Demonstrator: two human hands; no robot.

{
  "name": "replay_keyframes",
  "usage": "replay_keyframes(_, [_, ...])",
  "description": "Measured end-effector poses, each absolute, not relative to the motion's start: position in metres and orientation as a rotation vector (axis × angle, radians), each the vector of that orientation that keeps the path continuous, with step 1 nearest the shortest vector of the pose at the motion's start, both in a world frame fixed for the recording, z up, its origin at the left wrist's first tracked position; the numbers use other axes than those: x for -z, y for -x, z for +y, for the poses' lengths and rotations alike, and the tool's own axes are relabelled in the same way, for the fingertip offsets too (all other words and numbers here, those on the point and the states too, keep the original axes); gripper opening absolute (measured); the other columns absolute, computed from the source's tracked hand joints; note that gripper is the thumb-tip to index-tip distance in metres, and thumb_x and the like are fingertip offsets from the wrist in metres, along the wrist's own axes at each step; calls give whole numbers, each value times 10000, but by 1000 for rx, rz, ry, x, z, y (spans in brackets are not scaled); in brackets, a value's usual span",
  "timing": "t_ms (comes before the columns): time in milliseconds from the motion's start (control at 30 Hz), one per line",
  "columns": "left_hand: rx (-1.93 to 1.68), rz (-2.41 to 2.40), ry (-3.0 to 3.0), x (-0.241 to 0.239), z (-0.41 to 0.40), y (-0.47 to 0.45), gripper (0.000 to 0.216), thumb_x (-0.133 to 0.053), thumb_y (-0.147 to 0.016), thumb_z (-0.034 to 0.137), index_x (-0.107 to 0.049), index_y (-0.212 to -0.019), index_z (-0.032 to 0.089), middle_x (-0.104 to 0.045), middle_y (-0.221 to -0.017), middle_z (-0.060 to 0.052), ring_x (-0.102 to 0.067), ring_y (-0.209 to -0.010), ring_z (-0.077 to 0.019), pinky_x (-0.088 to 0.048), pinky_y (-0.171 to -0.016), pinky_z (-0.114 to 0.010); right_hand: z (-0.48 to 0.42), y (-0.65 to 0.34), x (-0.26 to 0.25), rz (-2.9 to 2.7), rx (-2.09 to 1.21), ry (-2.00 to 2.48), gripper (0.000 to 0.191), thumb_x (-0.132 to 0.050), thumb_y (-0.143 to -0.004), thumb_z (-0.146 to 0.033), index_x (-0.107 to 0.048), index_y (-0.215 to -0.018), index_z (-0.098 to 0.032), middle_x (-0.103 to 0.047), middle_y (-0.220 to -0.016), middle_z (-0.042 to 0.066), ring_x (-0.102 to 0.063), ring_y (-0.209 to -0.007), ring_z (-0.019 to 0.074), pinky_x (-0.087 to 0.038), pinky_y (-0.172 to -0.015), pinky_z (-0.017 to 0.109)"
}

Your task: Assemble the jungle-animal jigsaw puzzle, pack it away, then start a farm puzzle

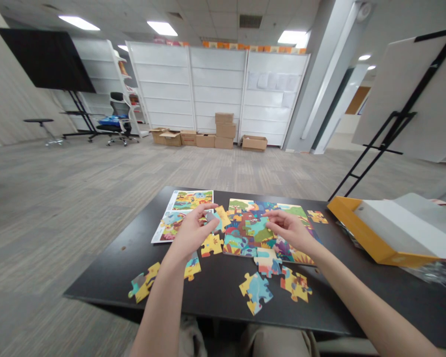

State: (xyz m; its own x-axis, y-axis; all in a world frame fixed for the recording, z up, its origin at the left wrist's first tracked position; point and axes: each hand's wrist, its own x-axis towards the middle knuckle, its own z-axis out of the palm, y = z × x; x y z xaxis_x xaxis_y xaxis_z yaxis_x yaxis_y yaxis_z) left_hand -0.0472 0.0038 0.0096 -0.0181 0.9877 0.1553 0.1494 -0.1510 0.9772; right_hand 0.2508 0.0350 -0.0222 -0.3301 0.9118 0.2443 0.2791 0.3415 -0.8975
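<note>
1. Left hand pinches yellow-blue knobbed cardboard jigsaw piece, beside multicoloured flat puzzle.
2. Right hand: fingers at teal knobbed piece; can't tell if pinching.
3. Probably light, stiff; hold edges, spare knobs.

Both bare arms reach over the near edge of the black table. The left forearm rises steeply from that edge, the right forearm slants inward across the table's right part. Above the table's middle, the left hand and right hand face each other, well apart, fingers bent, thumbs below forefingers; how firmly either grips is unclear. The legs show below the near edge.
</note>
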Motion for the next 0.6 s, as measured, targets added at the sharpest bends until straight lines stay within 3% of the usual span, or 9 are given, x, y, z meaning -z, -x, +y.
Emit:
replay_keyframes(133, [-1300,1266,-1356,-6,7,39,301,-743,-713,357,-660,-939,177,-657,-817,-2,-606,-682,-123,-460,-607,-227,37,-254,25,-1799,-1008,1048,389,-694,-883,-511,-667,-1099,-188,-591,-695,-17,-506,-598,120,-400,-560,261])
replay_keyframes(333, [-1294,1185,-1285,3,15,27,278,-766,-709,348,-566,-805,180,-663,-698,4,-635,-641,-124,-458,-609,-218,37,-253,21,-1741,-1042,1022,403,-722,-857,-516,-671,-1089,-190,-587,-679,-20,-494,-584,117,-389,-552,264])
replay_keyframes(600, [-1262,1120,-1179,4,15,6,470,-787,-675,303,-552,-1068,197,-655,-842,11,-687,-674,-144,-527,-596,-240,34,-252,10,-1662,-1064,1026,443,-753,-801,-560,-670,-1033,-191,-577,-652,-29,-480,-557,111,-383,-536,262])
